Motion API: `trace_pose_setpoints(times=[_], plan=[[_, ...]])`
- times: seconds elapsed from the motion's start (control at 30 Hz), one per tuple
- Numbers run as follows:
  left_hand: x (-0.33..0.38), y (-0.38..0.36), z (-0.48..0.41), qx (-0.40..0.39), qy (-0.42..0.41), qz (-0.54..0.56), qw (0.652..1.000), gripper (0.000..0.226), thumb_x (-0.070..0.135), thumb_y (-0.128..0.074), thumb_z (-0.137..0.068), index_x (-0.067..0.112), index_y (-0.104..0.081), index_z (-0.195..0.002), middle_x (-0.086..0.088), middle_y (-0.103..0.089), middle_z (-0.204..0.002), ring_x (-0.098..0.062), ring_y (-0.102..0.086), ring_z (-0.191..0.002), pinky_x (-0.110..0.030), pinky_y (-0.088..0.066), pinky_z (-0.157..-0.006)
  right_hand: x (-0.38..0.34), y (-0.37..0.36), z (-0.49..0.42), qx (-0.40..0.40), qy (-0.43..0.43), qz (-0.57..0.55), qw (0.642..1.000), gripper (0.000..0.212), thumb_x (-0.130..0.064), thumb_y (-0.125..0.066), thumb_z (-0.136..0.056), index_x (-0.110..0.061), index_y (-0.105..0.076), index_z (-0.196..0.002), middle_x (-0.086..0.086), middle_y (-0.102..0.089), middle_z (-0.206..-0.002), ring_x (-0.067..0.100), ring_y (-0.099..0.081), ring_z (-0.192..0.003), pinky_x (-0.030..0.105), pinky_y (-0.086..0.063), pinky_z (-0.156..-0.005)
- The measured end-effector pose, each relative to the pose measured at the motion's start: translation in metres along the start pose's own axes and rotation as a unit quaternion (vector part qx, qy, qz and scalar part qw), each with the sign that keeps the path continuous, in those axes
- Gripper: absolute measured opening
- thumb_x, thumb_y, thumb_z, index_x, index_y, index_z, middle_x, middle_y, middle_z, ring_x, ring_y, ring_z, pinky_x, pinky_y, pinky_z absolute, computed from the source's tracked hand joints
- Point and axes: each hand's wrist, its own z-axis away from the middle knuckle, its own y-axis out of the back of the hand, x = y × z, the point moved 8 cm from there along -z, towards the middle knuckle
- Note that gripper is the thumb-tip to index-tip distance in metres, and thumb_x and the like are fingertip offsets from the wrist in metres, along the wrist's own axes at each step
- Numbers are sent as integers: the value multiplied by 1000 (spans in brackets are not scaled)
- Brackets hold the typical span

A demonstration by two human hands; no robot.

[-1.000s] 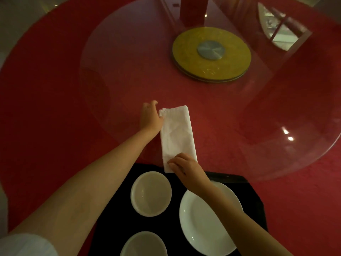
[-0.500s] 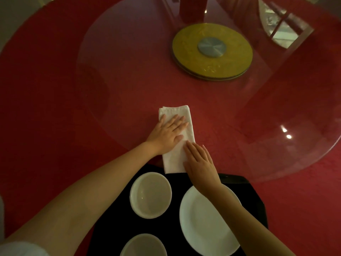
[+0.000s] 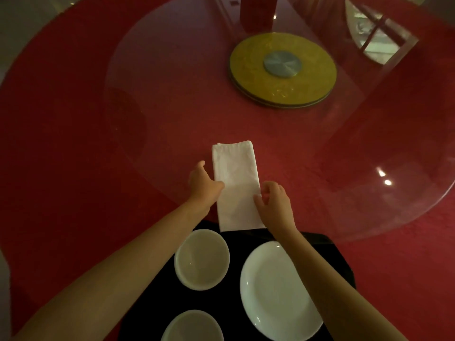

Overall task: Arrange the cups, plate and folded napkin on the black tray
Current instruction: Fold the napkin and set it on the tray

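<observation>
A white folded napkin lies as a long strip on the red table, its near end just over the far edge of the black tray. My left hand pinches the strip's left edge and my right hand pinches its right edge, both near the middle. On the tray stand a white cup at the far left, a second cup at the near left, cut off by the frame, and a white plate on the right. My right forearm crosses the plate's far rim.
A large round glass turntable covers the red tablecloth; the napkin lies on its near part. A gold disc with a metal hub sits at its centre, with a red upright object behind it.
Both hands were pressing flat on top of the napkin; they have slid off to its two long edges and curled around them. The napkin itself has stayed in place.
</observation>
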Motion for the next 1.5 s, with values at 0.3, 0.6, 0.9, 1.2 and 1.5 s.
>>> trace_pose_setpoints(times=[0.3, 0.6, 0.9, 1.2, 1.5], plan=[[2, -14, 18, -114, 96, 78, 986, 14, 3, -57, -81, 2, -61, -95, -5, -63, -84, -19, -57, -77, -24, -41, -55, -6, -13, -12, -78, -129, -132, 980, 19, -19, -54, -84, -5, -64, -92, 14, -67, -92, 28, -65, -82, 42, -56, -75], [10, -17, 28, -166, 87, 250, 950, 26, 14, -56, -88, 17, -46, -112, -5, -60, -102, -17, -60, -84, -30, -50, -63, -13, 5, -6, -88, -116, -305, 941, 14, -24, -57, -87, -13, -62, -93, 12, -67, -99, 32, -65, -93, 49, -56, -83], [46, 0, 33, -124, -115, 266, 949, 49, 5, -63, -82, 47, -52, -103, 7, -73, -93, -7, -67, -86, -19, -53, -68, -24, 39, -6, -61, -30, -357, 932, 10, -20, -63, -84, -20, -66, -94, -2, -70, -92, 12, -67, -80, 23, -55, -65], [111, 9, 78, -8, -399, -148, 905, 45, 9, -70, -78, 17, -55, -119, -6, -54, -107, -10, -47, -89, -17, -38, -71, -50, 104, 2, 63, 173, -177, 967, 22, -13, -72, -76, -27, -58, -68, -8, -53, -124, 11, -46, -120, 23, -40, -96], [117, -4, 102, -131, -262, 7, 956, 25, 28, -56, -90, 10, -57, -108, 0, -58, -101, -13, -57, -90, -27, -45, -77, -36, 124, 9, 60, 149, -232, 959, 16, -31, -52, -91, -29, -50, -76, -11, -51, -68, 8, -48, -62, 27, -41, -55]])
